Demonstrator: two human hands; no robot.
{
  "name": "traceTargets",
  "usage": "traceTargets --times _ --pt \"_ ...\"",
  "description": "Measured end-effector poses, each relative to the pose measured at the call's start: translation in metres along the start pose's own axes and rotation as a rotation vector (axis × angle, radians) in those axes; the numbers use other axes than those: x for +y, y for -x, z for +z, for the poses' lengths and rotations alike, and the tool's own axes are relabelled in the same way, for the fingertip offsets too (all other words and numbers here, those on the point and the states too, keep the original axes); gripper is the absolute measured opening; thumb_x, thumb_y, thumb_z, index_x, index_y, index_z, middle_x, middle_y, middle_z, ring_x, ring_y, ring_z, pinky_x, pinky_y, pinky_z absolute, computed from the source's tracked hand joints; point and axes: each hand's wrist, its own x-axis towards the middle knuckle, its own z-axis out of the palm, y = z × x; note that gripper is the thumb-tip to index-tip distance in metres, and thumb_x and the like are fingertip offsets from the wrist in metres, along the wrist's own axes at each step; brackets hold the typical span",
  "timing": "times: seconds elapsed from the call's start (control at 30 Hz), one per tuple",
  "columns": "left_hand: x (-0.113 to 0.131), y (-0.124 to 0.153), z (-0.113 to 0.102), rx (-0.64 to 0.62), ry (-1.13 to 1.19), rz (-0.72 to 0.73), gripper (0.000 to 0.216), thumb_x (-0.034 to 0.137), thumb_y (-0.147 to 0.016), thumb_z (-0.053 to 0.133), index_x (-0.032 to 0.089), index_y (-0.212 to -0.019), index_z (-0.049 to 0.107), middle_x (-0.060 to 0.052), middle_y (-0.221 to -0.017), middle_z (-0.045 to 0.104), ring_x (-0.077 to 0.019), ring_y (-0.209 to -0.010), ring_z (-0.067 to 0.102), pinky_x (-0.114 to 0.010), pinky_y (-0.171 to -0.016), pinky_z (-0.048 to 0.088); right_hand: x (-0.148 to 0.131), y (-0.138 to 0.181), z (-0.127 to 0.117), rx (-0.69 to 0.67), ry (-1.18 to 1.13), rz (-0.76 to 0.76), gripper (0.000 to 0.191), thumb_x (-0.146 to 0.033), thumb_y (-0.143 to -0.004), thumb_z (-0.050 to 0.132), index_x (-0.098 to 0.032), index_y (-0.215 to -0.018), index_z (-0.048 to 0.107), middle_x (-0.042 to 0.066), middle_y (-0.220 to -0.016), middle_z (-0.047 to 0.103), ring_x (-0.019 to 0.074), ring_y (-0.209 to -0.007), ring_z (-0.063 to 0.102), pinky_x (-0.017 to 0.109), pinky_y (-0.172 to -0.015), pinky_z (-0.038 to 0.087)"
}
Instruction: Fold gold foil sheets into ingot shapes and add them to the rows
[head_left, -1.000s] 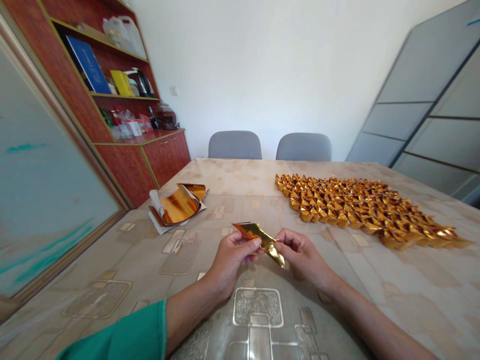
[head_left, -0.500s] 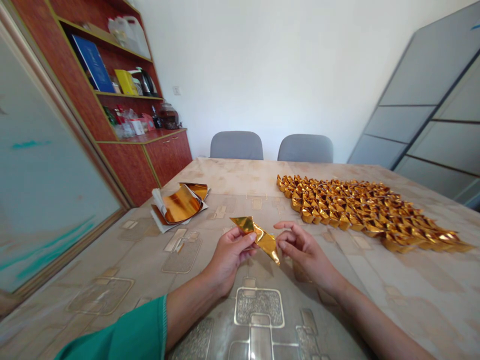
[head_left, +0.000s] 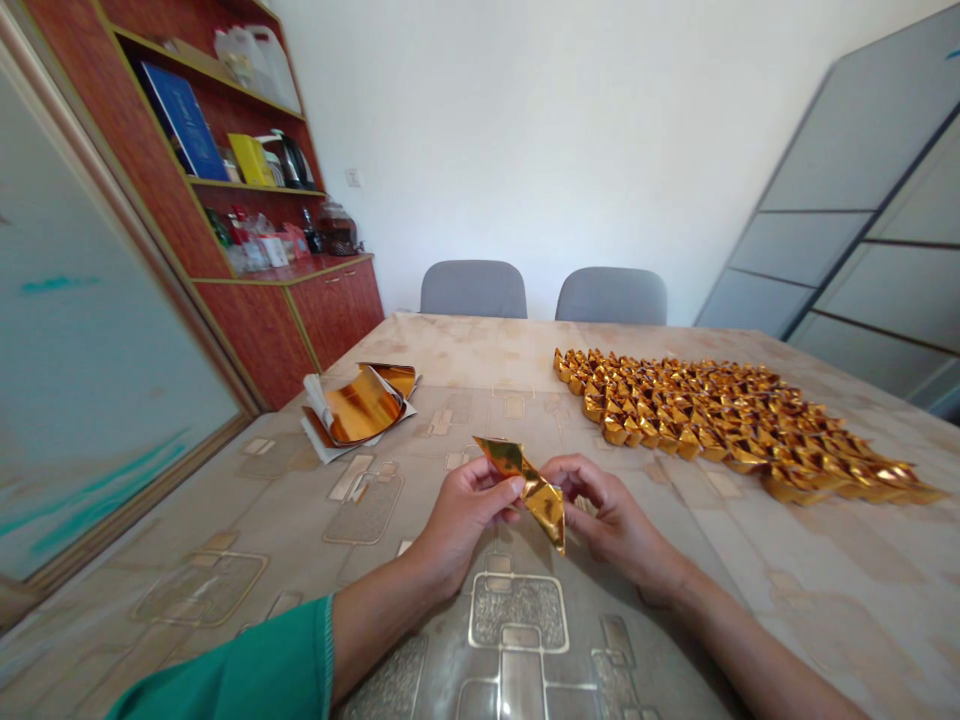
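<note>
A folded gold foil piece (head_left: 538,493) sits clamped between the thumb and fingers of the left hand (head_left: 463,508). The right hand's (head_left: 616,520) index finger, raised half a second ago, curls behind its right end; whether those fingers pinch, I can't tell. Far beyond them, leftward, a cabinet (head_left: 337,312) holds a kettle (head_left: 294,162).

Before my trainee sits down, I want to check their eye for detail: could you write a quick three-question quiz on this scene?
1. True or false: the left hand holds a piece of folded gold paper.
2. Where does the pile of gold sheets lie?
A: on a shelf
B: on the table, to the person's left
C: under the table
3. Fill in: beyond the table's far edge stand ___ grey chairs.

Key: 1 true; 2 B; 3 two.
</note>
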Motion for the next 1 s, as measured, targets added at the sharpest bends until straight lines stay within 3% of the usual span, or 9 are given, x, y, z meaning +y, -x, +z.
traceTargets --times 0.7,1.0 --pt "0.0021 0.0011 0.0017 -0.022 -0.114 0.105 0.022 0.028 -0.071 0.077 0.013 -0.086 0.069 -0.004 -0.082 0.069 -0.0136 -0.071 0.060 -0.022 -0.059 0.045 -0.0072 0.0003 -0.0054 -0.041 -0.017 0.041 0.011 -0.019 -0.085 0.062 -0.024 -0.095 0.063 -0.001 -0.081 0.062 0.0155 -0.071 0.054 0.027 -0.067 0.046" --pt "0.0046 0.0042 0.0053 -0.011 -0.146 0.136 0.023 0.031 -0.071 0.075 0.015 -0.086 0.068 -0.003 -0.081 0.067 -0.0159 -0.070 0.061 -0.023 -0.055 0.047 -0.0062 -0.0005 -0.0070 -0.008 0.071 -0.036 0.004 -0.026 -0.088 0.062 -0.023 -0.085 0.061 0.001 -0.078 0.062 0.0158 -0.068 0.054 0.028 -0.064 0.045"
